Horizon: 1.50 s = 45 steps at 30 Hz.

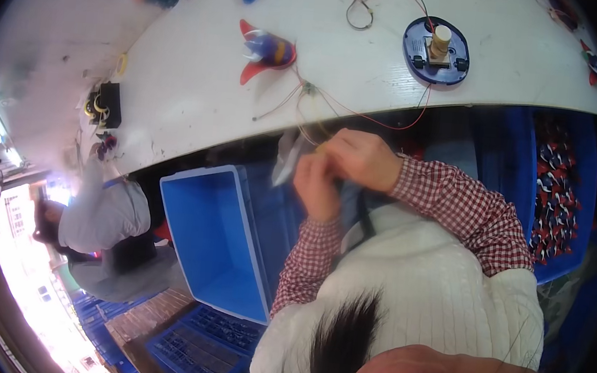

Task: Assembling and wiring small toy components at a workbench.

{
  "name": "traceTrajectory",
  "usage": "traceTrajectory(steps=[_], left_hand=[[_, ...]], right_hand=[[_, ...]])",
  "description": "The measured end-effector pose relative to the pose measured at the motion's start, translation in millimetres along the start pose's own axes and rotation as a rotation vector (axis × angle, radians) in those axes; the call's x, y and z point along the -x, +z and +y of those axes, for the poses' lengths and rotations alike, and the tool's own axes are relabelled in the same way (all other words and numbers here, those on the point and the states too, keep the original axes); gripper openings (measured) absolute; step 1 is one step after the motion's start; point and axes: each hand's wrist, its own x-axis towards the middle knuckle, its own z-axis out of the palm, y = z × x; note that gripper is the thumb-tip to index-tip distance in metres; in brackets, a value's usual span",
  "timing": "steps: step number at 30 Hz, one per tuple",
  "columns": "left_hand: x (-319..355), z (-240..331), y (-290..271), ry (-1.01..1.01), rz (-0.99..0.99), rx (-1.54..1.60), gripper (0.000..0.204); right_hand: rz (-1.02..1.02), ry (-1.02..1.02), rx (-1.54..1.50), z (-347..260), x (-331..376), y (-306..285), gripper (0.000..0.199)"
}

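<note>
My left hand [318, 187] and my right hand [363, 159] meet just below the table's front edge, fingers closed in a pinch. Thin wires [306, 120] run down from the table to my right fingertips. What lies between my left fingers is hidden and too small to make out. A pale, blurred strip [287, 158] shows beside my left hand. On the table above lies a small red and purple toy [271, 50] with wires trailing from it. A red wire [382, 125] links these to a dark blue oval base [452, 72] carrying a brass-coloured cylinder.
An open blue crate [212, 239] stands left of my arms. To the right, a blue bin [577, 243] holds many red and black pieces. More toys, a loose wire coil [360, 7] and a black box [110, 104] sit on the white table [199, 100]. Another person [108, 216] sits at the left.
</note>
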Motion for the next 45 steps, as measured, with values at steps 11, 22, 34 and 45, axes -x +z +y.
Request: traceTrajectory(steps=[11,22,34,45], left_hand=[[3,6,4,-0.012,0.003,0.010,0.008],[2,9,0,0.012,-0.040,-0.049,0.012],[-10,21,-11,0.534,0.040,-1.016,0.026],[-104,-9,187,0.854,-0.810,-1.138,0.107]], right_hand=[[-0.022,0.007,0.007,2,5,6,0.014],[-0.015,-0.039,0.027,5,7,14,0.011],[-0.011,-0.004,0.085,-5,9,-55,0.018],[0.133,0.268,0.155,74,-44,-164,0.031]])
